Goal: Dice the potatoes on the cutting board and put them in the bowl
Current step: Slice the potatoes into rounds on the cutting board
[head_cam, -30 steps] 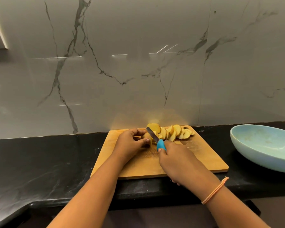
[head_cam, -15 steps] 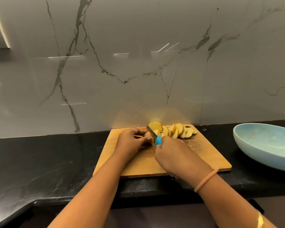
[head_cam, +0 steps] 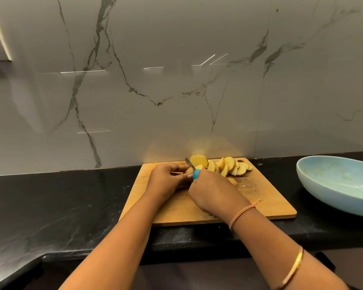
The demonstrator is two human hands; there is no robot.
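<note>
A wooden cutting board (head_cam: 260, 197) lies on the black counter. Several yellow potato slices (head_cam: 228, 165) are fanned along its far edge, with a larger cut potato piece (head_cam: 199, 160) at their left end. My left hand (head_cam: 166, 181) pins a small potato piece against the board; most of that piece is hidden by my fingers. My right hand (head_cam: 214, 193) grips a knife with a blue handle (head_cam: 196, 174), and its blade points away from me into the potato beside my left fingertips. A light blue bowl (head_cam: 331, 185) sits to the right of the board.
The black stone counter (head_cam: 61, 206) stretches to the left of the board. A grey marble wall (head_cam: 176, 91) rises right behind the board. The counter's front edge runs just under my forearms.
My right hand has slid the knife a little to the left and down into the potato by my left fingers. The view has shifted slightly, with more of my right forearm showing.
</note>
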